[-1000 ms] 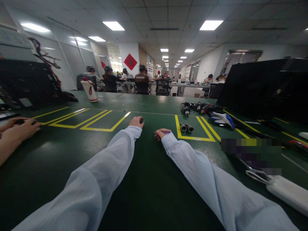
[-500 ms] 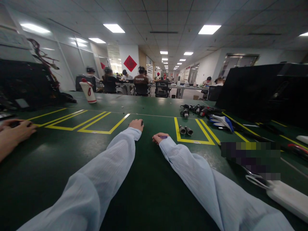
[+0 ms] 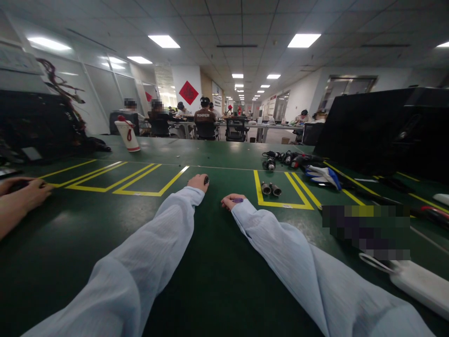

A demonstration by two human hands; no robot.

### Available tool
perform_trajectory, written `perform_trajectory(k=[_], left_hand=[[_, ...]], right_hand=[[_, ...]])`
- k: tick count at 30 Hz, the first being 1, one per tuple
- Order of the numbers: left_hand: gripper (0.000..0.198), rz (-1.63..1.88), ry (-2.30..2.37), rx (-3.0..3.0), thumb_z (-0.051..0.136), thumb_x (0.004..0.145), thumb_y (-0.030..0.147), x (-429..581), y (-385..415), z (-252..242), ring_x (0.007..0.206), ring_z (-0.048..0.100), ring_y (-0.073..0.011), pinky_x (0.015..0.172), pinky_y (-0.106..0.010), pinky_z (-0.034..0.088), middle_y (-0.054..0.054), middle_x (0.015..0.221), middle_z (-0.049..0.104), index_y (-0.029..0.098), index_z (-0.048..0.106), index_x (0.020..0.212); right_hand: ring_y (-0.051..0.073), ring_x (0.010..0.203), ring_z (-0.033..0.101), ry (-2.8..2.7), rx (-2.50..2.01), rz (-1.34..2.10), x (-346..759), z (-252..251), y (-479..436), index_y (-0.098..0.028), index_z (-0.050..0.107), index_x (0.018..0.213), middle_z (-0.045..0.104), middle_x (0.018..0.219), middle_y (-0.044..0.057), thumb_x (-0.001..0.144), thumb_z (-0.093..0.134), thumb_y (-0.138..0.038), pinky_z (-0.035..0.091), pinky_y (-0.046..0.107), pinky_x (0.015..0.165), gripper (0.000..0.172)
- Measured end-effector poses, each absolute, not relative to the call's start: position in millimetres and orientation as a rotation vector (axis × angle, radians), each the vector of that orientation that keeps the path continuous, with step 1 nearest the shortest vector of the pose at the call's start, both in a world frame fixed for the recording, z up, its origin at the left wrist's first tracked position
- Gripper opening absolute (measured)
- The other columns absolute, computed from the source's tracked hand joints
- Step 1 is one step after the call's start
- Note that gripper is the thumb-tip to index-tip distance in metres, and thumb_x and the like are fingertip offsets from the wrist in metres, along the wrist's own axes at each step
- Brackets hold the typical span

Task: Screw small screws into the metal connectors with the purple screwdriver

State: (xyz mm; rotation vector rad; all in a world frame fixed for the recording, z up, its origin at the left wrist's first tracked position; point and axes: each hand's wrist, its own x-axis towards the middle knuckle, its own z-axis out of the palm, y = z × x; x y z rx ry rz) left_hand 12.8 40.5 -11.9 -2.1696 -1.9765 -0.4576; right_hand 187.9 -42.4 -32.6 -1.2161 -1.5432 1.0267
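My left hand [image 3: 197, 181] rests on the green table with its fingers wrapped round a dark cylindrical part [image 3: 206, 179], whose round end shows at the right. To the right, my right hand [image 3: 229, 201] lies closed on the table. A small purple thing [image 3: 237, 200] shows against it; whether the fingers hold it I cannot tell. Inside a yellow-taped box right of my right hand are two metal cylindrical connectors [image 3: 271, 189], side by side. Both my arms wear loose light-blue sleeves.
Dark connectors with cables [image 3: 280, 160] lie behind the taped box, near a blue-and-white glove [image 3: 323, 178]. A white cup [image 3: 127, 135] stands back left. A co-worker's hands [image 3: 26, 196] hold something dark at the left edge. Black equipment cases [image 3: 372, 135] stand right; a white power strip [image 3: 421, 285] lies nearby.
Almost nothing differs. The view has shifted very slightly, and my two hands keep their places and closed shape.
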Motion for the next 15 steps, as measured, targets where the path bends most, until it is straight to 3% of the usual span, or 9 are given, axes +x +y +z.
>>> perform_trajectory(k=[8,15], left_hand=[[0.041,-0.465,-1.988,-2.157,0.051,0.074,0.029,14.2,38.5,-10.5,0.100,0.053,-0.0267,0.086,-0.035,0.042,-0.013,0.106,0.053,0.016,0.049,0.113],[0.041,-0.533,-2.024,-2.174,0.060,0.068,0.030,19.6,36.2,-9.4,0.102,0.051,-0.0254,0.088,-0.032,0.041,-0.014,0.105,0.050,0.011,0.051,0.103]], right_hand=[[0.009,0.051,0.051,-1.540,-1.209,1.038,188.1,-33.3,-40.8,-0.016,0.063,0.062,0.060,0.055,0.000,0.065,0.054,-0.022,0.041,0.020,0.050,0.011],[0.009,0.050,0.051,-1.523,-1.204,1.088,189.9,-31.6,-43.6,-0.016,0.063,0.063,0.060,0.056,0.000,0.066,0.054,-0.021,0.040,0.019,0.047,0.010]])
